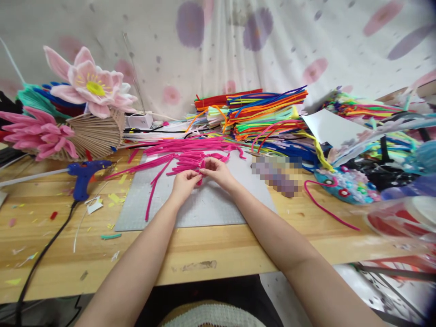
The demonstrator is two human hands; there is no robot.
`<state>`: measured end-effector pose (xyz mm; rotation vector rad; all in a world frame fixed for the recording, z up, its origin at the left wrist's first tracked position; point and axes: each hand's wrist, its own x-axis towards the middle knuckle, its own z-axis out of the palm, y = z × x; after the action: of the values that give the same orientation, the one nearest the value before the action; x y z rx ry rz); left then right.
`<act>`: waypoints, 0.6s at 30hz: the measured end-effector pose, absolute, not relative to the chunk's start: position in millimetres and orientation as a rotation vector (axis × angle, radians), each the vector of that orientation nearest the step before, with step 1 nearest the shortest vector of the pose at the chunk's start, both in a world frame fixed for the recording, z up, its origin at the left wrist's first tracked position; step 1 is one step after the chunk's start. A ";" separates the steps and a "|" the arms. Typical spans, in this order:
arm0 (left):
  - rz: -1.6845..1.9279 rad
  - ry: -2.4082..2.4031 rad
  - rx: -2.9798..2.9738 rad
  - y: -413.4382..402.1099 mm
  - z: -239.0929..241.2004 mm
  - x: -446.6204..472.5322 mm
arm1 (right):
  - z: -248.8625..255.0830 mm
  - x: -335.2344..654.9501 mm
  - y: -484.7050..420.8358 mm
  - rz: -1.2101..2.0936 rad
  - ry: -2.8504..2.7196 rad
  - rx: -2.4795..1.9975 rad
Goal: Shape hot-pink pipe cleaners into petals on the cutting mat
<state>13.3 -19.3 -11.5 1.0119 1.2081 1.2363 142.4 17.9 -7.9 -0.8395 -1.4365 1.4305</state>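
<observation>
My left hand and my right hand meet over a grey cutting mat on the wooden table. Both pinch a bright pink pipe cleaner between their fingertips, and it is bent between them. Just behind my hands lies a loose heap of more pink pipe cleaners, some trailing off the mat to the left. One long pink strand runs down across the mat beside my left wrist.
A blue glue gun with a black cord lies at left. Pink pipe-cleaner flowers and a woven fan stand behind it. A tall stack of coloured pipe cleaners fills the back right. Paper scraps litter the table's left side.
</observation>
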 end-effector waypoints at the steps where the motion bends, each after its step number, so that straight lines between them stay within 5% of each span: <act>1: 1.245 1.214 0.989 -18.9 -11.5 13.8 | -9.9 141.7 18.9 1.395 -1.452 -0.852; 18: 1.250 1.285 0.777 -11.7 -1.0 17.4 | -20.6 137.6 21.7 1.045 -1.644 -0.938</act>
<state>17.4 -11.7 -1.0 0.7774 1.2848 1.2495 137.6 21.7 -20.6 -0.9380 -1.6435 1.0450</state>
